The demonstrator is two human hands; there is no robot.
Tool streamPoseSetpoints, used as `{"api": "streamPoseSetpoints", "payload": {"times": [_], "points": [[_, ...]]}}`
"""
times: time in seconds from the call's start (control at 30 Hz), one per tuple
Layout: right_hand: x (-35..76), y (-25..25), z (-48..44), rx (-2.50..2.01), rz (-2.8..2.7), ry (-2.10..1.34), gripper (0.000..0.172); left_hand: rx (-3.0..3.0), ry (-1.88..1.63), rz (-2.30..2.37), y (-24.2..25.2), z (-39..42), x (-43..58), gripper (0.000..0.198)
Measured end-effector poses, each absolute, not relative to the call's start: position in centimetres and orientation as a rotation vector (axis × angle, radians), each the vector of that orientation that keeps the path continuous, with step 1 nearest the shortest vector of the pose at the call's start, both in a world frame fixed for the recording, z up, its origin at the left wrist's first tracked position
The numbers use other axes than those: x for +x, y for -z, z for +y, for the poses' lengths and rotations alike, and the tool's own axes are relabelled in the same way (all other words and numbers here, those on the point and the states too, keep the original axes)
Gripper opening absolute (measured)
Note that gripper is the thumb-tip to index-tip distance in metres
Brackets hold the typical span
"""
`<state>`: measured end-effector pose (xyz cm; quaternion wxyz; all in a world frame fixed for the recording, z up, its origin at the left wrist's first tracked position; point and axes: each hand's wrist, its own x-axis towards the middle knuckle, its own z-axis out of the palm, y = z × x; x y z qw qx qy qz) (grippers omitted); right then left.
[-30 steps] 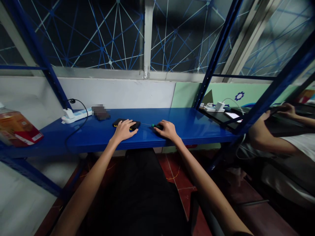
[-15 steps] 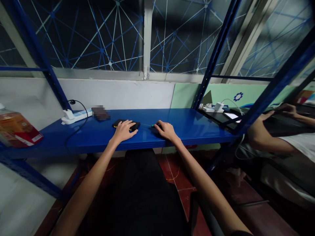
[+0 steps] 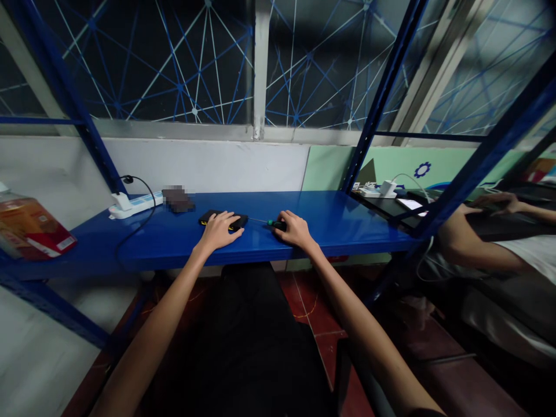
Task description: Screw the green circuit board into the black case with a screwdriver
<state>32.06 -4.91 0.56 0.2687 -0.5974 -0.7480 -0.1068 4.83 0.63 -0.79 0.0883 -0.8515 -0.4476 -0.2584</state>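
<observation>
The counter (image 3: 182, 240) carries the black device (image 3: 208, 217) near its middle, under the left hand (image 3: 219, 230), whose grip lies spread flat on it. The right hand (image 3: 295, 230) has its grip closed around the handle of the screwdriver (image 3: 271, 222). The screwdriver's long axis runs along the counter, tip pointing left at the device. Advisable: press the device down firmly and hold the shaft level and in line.

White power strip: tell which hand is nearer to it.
Left. The left hand rests on the black device right of the power strip; the right hand lies farther right, holding the screwdriver.
</observation>
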Motion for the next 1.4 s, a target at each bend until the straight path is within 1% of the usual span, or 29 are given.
{"api": "streamPoseSetpoints", "payload": {"times": [0.23, 0.37, 0.5, 0.67, 0.9, 1.2, 1.4], "points": [[32.1, -0.6, -4.9, -1.599, -1.986, 0.243, 0.019, -2.546, 0.776, -1.330, 0.7, 0.5, 4.9, 0.051], [32.2, -0.5, -4.9, -1.580, -1.958, 0.240, 0.019, -2.579, 0.896, -1.305, 0.3, 0.4, 4.8, 0.051], [32.3, -0.5, -4.9, -1.533, -1.959, 0.229, 0.017, -2.619, 1.046, -1.297, -0.8, 0.9, 5.1, 0.042], [32.3, -0.4, -5.0, -1.455, -1.951, 0.230, 0.015, -2.508, 0.959, -1.391, -2.6, 1.9, 7.5, 0.035], [32.4, -0.5, -5.1, -1.438, -1.917, 0.222, 0.015, -2.453, 0.929, -1.427, -3.9, 2.1, 10.1, 0.020], [32.4, -0.3, -5.0, -1.594, -1.747, 0.222, 0.019, -2.437, 0.896, -1.645, -4.0, 2.8, 11.9, 0.023], [32.5, -0.4, -5.2, -1.597, -1.715, 0.202, 0.021, -2.413, 0.917, -1.733, -3.6, 3.1, 11.1, 0.039]]}}
